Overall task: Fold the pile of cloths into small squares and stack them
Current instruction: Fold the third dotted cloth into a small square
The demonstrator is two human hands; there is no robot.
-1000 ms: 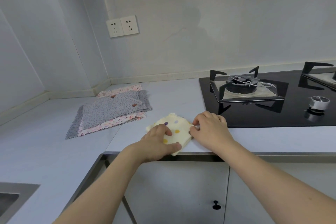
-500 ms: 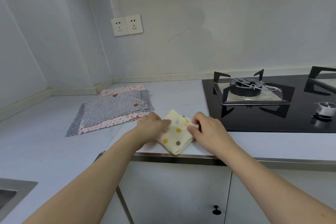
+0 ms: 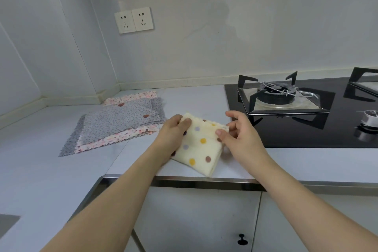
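Note:
A cream cloth with coloured dots (image 3: 199, 145) lies folded into a small square near the counter's front edge. My left hand (image 3: 173, 131) grips its left edge, thumb on top. My right hand (image 3: 240, 133) pinches its right edge between thumb and fingers, the index finger raised. To the left lies a pile of unfolded cloths (image 3: 120, 122): a grey dotted cloth on top of a pink flowered one.
A black gas hob (image 3: 302, 129) with a burner grate (image 3: 280, 96) and a knob (image 3: 370, 116) sits right of the cloth. The white counter (image 3: 41, 149) runs into the left corner; a sink edge (image 3: 8, 225) shows at lower left. Cabinet doors (image 3: 204, 221) lie below.
My left hand has slid from the top of the dotted cloth to its left edge and now grips it. My right hand stays at the right edge. The view has shifted slightly.

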